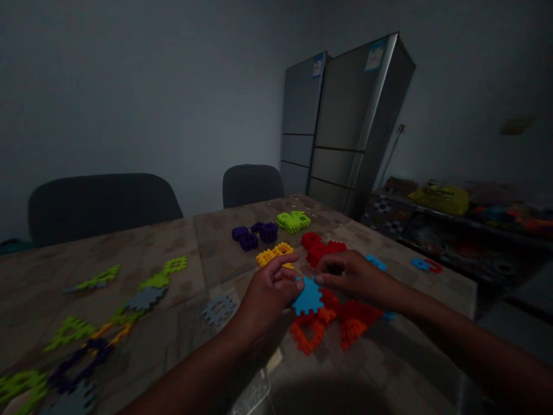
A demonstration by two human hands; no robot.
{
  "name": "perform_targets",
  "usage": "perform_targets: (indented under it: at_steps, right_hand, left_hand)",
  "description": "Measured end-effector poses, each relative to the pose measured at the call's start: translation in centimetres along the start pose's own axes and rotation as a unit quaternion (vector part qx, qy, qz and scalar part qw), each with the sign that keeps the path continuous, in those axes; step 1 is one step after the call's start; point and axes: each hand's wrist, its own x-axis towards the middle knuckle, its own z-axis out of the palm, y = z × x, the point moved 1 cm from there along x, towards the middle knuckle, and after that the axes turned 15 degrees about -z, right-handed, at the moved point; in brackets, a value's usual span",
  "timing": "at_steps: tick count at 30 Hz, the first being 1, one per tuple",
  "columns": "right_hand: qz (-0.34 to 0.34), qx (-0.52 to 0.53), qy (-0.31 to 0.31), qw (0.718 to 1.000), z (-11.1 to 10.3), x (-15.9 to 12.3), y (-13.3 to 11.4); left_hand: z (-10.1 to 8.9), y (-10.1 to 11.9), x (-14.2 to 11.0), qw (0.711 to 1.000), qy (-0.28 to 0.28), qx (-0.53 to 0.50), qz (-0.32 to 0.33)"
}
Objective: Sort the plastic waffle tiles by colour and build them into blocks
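My left hand (266,291) and my right hand (352,275) meet over the table (207,236) and both pinch a flat blue toothed tile (308,297), one on each side. Just beneath it lie orange pieces (309,334) and red pieces (358,314) joined in a cluster. Behind my hands sit a yellow piece (274,253) and a red pile (322,248).
Purple pieces (254,234) and a lime green piece (294,221) lie farther back. Green, grey and purple flat tiles (142,294) spread over the table's left side. Two dark chairs (103,204) stand behind the table. A refrigerator (345,127) and a cluttered shelf (453,213) stand at right.
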Motion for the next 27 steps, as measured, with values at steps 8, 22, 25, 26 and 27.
perform_targets:
  at_steps: [8, 22, 25, 26, 27]
  right_hand:
    - [0.008, 0.086, -0.04, 0.995, -0.8, 0.3, 0.3]
    - [0.064, -0.127, -0.177, 0.974, -8.7, -2.3, 7.5]
    - [0.072, -0.183, -0.18, 0.964, -8.2, -2.6, 8.5]
    - [0.077, -0.202, -0.18, 0.96, -8.0, -2.6, 8.7]
    - [0.082, -0.22, -0.18, 0.955, -7.8, -2.6, 8.8]
  left_hand:
    - [1.3, 0.4, -0.1, 0.999, 0.003, -0.003, 0.046]
    - [-5.8, 0.7, -5.7, 0.979, 0.173, 0.105, 0.014]
    - [-7.9, 0.1, -7.0, 0.975, 0.198, 0.094, -0.029]
    - [-8.4, 0.0, -7.3, 0.974, 0.197, 0.099, -0.043]
    - [-8.9, -0.1, -7.6, 0.973, 0.194, 0.107, -0.056]
